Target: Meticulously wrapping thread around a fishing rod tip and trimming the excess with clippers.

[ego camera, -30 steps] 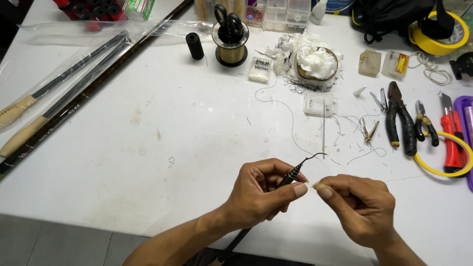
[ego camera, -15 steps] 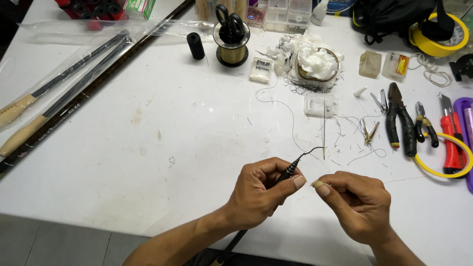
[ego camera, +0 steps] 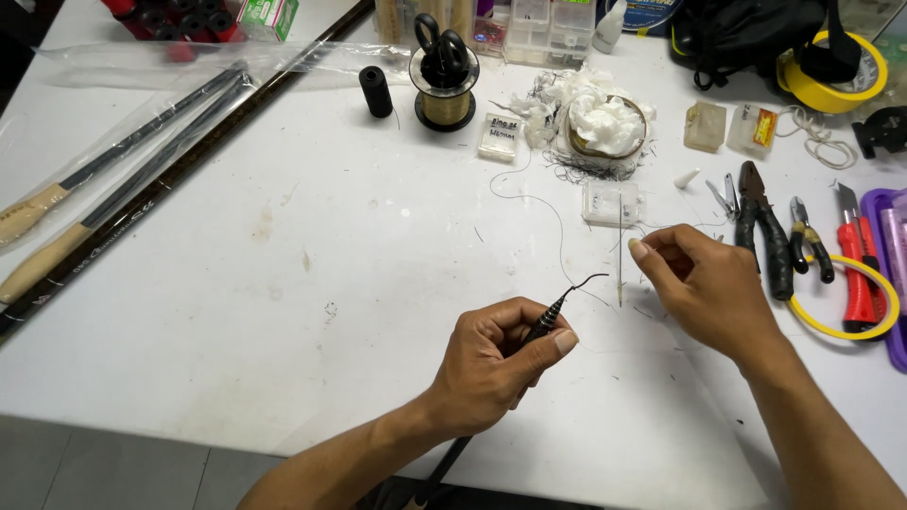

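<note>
My left hand (ego camera: 496, 364) is closed around the black tip section of a fishing rod (ego camera: 548, 321), near the front of the white table (ego camera: 283, 312). The rod's thin curved end (ego camera: 586, 281) sticks out up and to the right. My right hand (ego camera: 704, 283) hovers to the right of that tip, thumb and fingers pinched together; I see nothing between them. A thin upright needle (ego camera: 620, 269) lies on the table just left of the thumb. A fine dark line (ego camera: 557, 227) curls across the table behind.
Black pliers (ego camera: 767, 236), small cutters (ego camera: 811, 247), a red knife (ego camera: 855, 269) and a yellow ring (ego camera: 841, 326) lie at the right. A line spool (ego camera: 444, 99), small clear box (ego camera: 611, 200) and white wadding (ego camera: 600, 118) sit behind. Long rods (ego camera: 113, 194) lie at the left.
My right hand has drawn away from the rod tip, up and to the right, toward the needle. My left hand has kept the rod tip almost still.
</note>
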